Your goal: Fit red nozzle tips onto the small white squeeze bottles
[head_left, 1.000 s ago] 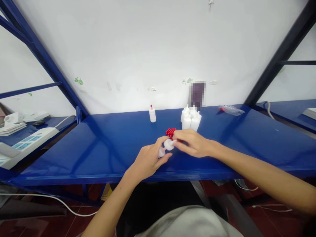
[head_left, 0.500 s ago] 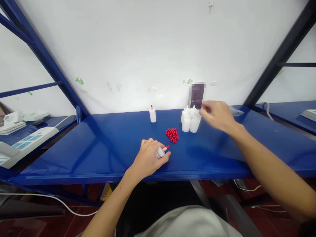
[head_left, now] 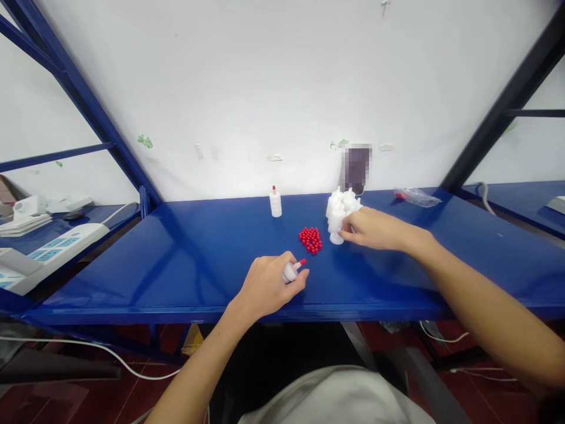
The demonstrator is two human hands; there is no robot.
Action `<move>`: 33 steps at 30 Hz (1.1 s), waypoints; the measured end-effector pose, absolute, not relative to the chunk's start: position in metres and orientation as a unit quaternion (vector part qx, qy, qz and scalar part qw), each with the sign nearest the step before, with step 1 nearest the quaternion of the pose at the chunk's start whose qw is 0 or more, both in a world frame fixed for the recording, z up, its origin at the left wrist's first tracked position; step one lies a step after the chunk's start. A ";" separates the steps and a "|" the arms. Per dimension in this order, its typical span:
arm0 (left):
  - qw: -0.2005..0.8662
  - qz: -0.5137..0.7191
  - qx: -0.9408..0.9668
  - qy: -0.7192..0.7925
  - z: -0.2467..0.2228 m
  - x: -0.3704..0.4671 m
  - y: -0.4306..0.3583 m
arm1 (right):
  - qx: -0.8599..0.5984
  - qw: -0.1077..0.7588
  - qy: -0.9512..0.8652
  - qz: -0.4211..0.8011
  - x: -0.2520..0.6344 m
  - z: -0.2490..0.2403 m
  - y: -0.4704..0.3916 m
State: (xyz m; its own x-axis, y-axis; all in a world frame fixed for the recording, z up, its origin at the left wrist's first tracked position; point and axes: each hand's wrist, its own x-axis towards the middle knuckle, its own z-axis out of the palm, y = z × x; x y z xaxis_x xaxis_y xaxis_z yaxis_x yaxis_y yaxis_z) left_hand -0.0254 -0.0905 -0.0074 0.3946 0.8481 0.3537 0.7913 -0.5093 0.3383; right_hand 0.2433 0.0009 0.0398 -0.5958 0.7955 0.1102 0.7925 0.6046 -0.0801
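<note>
My left hand (head_left: pixel 276 280) is wrapped round a small white squeeze bottle (head_left: pixel 290 272) just above the table, its red-tipped spout pointing up to the right. Most of that bottle is hidden by my fingers. At the right, my right hand (head_left: pixel 375 228) has its fingers closed at the front of a cluster of white bottles (head_left: pixel 336 206), on a white bottle partly hidden behind them. Between the hands and a little beyond lies a patch of small red caps (head_left: pixel 311 239). Farther back stands one white bottle with a red tip (head_left: pixel 275 204).
A dark, blurred-out object (head_left: pixel 356 168) leans on the wall behind the cluster. A clear plastic bag (head_left: pixel 417 197) with something red lies at the back right. A white power strip (head_left: pixel 66 250) sits at the left, past the blue frame post (head_left: pixel 95 106).
My right hand has come down and toward me, from beside the tops of the cluster to its front bottles. My left hand still holds its bottle in nearly the same spot.
</note>
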 end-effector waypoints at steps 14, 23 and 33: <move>0.060 0.234 0.878 0.413 -0.013 -0.028 -0.088 | -0.144 0.172 -0.973 0.062 0.177 0.004 -0.041; 0.029 0.228 0.862 0.452 -0.011 -0.027 -0.089 | -0.258 0.165 -0.942 0.138 0.203 0.023 -0.024; 0.036 0.216 0.861 0.458 -0.012 -0.026 -0.087 | -0.362 -0.013 -0.932 0.021 0.201 0.026 -0.029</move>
